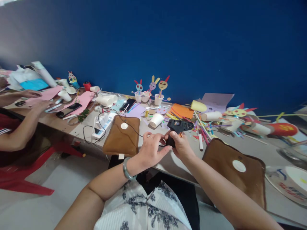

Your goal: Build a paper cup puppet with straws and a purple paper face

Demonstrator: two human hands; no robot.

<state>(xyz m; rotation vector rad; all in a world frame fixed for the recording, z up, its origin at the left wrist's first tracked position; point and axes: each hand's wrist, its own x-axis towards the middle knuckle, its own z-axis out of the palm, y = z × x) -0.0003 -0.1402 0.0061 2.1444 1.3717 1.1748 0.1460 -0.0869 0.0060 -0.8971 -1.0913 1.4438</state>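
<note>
A black glue gun (178, 126) is gripped by its handle in my right hand (181, 145), its body lying sideways above the table edge. My left hand (151, 148), with a bangle on the wrist, is curled beside the handle, fingertips at its lower end. The gun's thin black cord (127, 119) passes through the left fingers and runs left toward a white power strip (103, 126). Just behind the hands a white paper cup (156, 120) lies tipped on its side. Colored sticks (203, 127) and a white marker (200, 142) lie right of the gun.
Brown cushions (122, 135) lie on both sides of my hands. Three paper-faced figures in cups (158, 99) stand by the blue wall. Orange paper (181, 111) and cardboard tubes (211, 116) crowd the back. At left, another person's hands (31, 93) are over pink paper (50, 94).
</note>
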